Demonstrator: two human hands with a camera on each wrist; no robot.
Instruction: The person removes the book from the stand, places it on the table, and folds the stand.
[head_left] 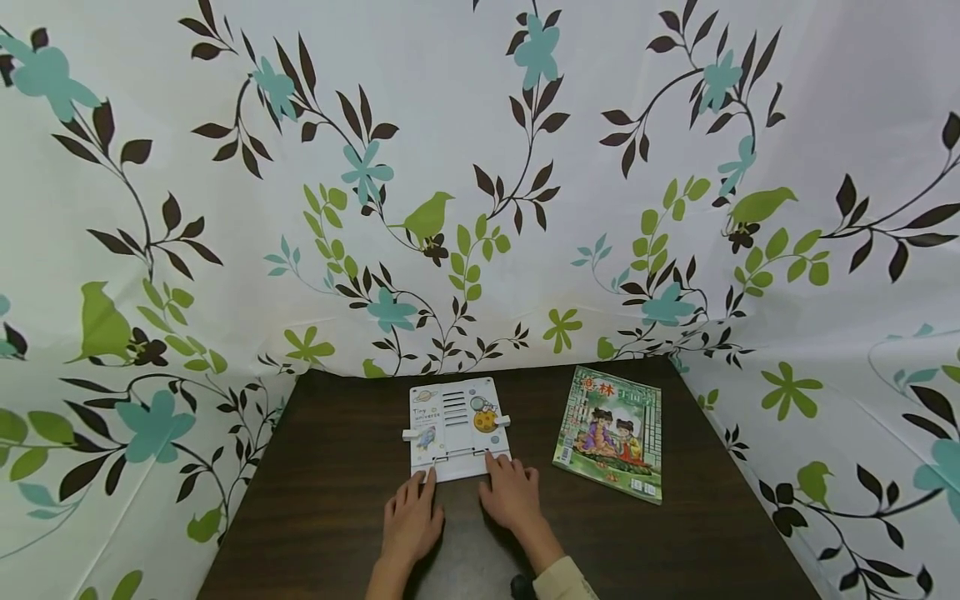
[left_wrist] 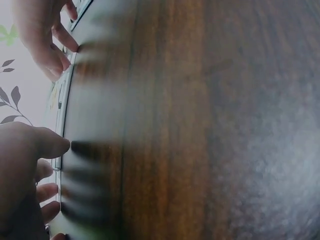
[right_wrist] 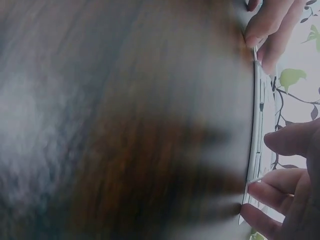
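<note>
A white book stand (head_left: pixel 456 433) with a "Tiny universe" space print lies flat on the dark table. White clips stick out at its left and right sides, and slots run down its middle. My left hand (head_left: pixel 411 518) rests at the stand's near left corner, its index fingertip on the edge. On the near right part, my right hand (head_left: pixel 513 495) touches the stand with its fingertips. Both wrist views show the stand edge-on and low, with the left hand (left_wrist: pixel 22 160) and right hand (right_wrist: pixel 292 172) beside it. Neither hand grips it visibly.
To the right lies a green magazine (head_left: pixel 611 437) with two cartoon figures on its cover, slightly turned. The dark wooden table (head_left: pixel 337 450) meets a white curtain (head_left: pixel 480 325) printed with leaves and birds at the back and both sides.
</note>
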